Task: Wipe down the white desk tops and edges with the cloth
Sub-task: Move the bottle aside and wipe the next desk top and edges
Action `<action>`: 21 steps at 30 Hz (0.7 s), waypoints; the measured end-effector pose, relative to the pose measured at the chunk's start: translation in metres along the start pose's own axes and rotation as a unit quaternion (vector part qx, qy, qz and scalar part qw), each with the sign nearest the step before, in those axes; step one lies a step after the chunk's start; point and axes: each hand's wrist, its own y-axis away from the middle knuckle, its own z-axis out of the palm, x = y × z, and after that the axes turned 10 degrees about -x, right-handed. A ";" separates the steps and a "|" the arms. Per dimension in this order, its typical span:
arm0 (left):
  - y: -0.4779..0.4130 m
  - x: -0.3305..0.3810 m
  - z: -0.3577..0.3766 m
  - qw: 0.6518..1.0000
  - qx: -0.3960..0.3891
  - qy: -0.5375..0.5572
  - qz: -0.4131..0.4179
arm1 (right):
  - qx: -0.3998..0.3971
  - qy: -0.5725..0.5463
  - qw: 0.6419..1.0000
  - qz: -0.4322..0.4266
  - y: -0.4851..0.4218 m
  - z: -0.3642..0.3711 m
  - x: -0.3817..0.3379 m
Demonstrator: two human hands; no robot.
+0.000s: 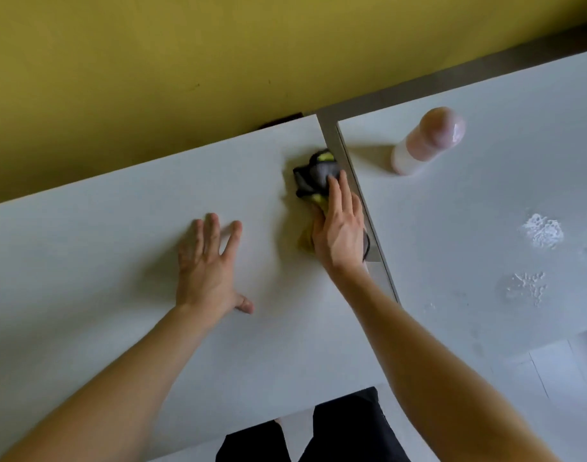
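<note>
head view looks down on two white surfaces set side by side with a narrow gap between them; the left desk [118, 228] carries both hands. the right hand [338, 228] lies flat with fingers together, pressing the grey and yellow cloth [315, 175] against the top right beside that gap, at the desk's right edge. the left hand [208, 265] is spread, palm down on bare top, holding nothing, probably bracing

the left desk looks clean and dry where it shows, so i'd say most of its top is done and the edge by the gap is being worked now. the right desk [485, 161] is plainly not done: two white patches [541, 231], foam or powder, hard to tell through the blur, sit on it well apart from the cloth. its edges look untouched too

a pale pink bottle [425, 141] stands on the right desk near the gap; it will need lifting or wiping around. behind runs a yellow wall [152, 61]
</note>
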 end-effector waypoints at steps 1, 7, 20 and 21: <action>0.000 0.000 0.000 1.000 -0.002 0.004 0.000 | 0.004 0.011 1.000 0.001 0.017 0.001 0.005; -0.001 -0.002 0.001 1.000 -0.013 0.026 -0.006 | -0.001 0.066 0.998 0.005 -0.072 0.009 -0.027; -0.001 0.000 0.002 0.999 -0.017 0.024 -0.020 | -0.010 0.070 0.997 0.018 0.025 0.002 0.019; -0.001 0.000 0.001 0.999 -0.017 0.027 -0.019 | -0.019 0.078 0.997 0.018 0.015 0.005 0.015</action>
